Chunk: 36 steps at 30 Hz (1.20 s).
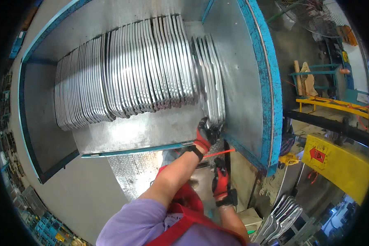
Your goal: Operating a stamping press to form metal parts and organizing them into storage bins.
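Observation:
My left hand [206, 134], in a red and black glove, is at the near end of a small group of pressed metal panels [210, 78]. Its fingers are closed about their lower ends. These panels stand on edge at the right side of a blue-rimmed metal bin [270, 94]. A long row of similar silver panels [131, 69] fills the middle and left of the bin. Lower down, outside the bin's near edge, my right hand [220, 180] wears the same kind of glove. Its fingers are dark and partly hidden, so their grip cannot be made out.
More shaped metal panels [279, 215] stand in a rack at lower right. A yellow machine guard [336, 166] with a red arrow sign is to the right. A fan [322, 20] stands at the far right. The bin's low front edge [139, 150] lies before me.

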{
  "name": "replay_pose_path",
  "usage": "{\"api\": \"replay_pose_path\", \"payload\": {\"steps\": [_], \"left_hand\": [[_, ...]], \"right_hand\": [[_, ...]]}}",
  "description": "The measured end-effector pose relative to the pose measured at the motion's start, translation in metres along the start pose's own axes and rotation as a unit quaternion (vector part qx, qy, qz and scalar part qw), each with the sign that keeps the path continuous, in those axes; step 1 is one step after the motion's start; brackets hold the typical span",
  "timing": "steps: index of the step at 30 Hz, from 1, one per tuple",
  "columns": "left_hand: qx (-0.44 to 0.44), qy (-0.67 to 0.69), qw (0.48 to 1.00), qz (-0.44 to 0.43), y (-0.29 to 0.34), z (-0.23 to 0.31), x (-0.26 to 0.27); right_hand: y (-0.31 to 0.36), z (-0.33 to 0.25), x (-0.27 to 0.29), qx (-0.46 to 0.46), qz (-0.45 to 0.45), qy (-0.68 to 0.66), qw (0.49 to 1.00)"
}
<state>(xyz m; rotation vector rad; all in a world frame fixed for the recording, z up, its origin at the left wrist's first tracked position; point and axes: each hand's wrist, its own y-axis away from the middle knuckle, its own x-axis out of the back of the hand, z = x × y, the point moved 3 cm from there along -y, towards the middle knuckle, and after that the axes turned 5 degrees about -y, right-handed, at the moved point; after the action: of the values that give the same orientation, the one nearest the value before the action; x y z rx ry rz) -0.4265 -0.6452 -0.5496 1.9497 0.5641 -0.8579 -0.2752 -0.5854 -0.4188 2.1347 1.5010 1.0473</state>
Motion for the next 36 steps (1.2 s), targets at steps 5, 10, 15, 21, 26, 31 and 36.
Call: {"api": "replay_pose_path", "payload": {"steps": [5, 10, 15, 21, 26, 31, 36], "left_hand": [[0.004, 0.065, 0.996, -0.062, -0.028, 0.032, -0.048], [-0.056, 0.06, 0.995, -0.05, -0.041, 0.032, -0.061], [-0.079, 0.036, 0.995, -0.043, -0.05, 0.047, -0.044], [-0.083, -0.006, 0.996, -0.009, -0.053, 0.038, -0.052], [-0.043, -0.223, 0.969, 0.094, -0.022, 0.06, -0.017], [-0.141, -0.472, 0.868, 0.066, 0.038, 0.08, -0.035], [-0.159, -0.584, 0.792, 0.085, 0.082, 0.105, -0.059]], "right_hand": [[0.004, 0.016, -0.004, -0.082, 0.022, -0.198, 0.977], [0.009, 0.026, 0.002, -0.087, -0.016, -0.201, 0.976], [0.005, 0.025, -0.003, -0.062, -0.108, -0.215, 0.969], [-0.009, 0.034, 0.007, 0.005, -0.089, -0.107, 0.99], [-0.055, -0.065, -0.038, -0.003, -0.035, -0.149, 0.988], [-0.139, -0.076, -0.062, -0.018, -0.009, -0.291, 0.957], [-0.144, -0.085, -0.099, 0.08, 0.008, -0.256, 0.963]]}}
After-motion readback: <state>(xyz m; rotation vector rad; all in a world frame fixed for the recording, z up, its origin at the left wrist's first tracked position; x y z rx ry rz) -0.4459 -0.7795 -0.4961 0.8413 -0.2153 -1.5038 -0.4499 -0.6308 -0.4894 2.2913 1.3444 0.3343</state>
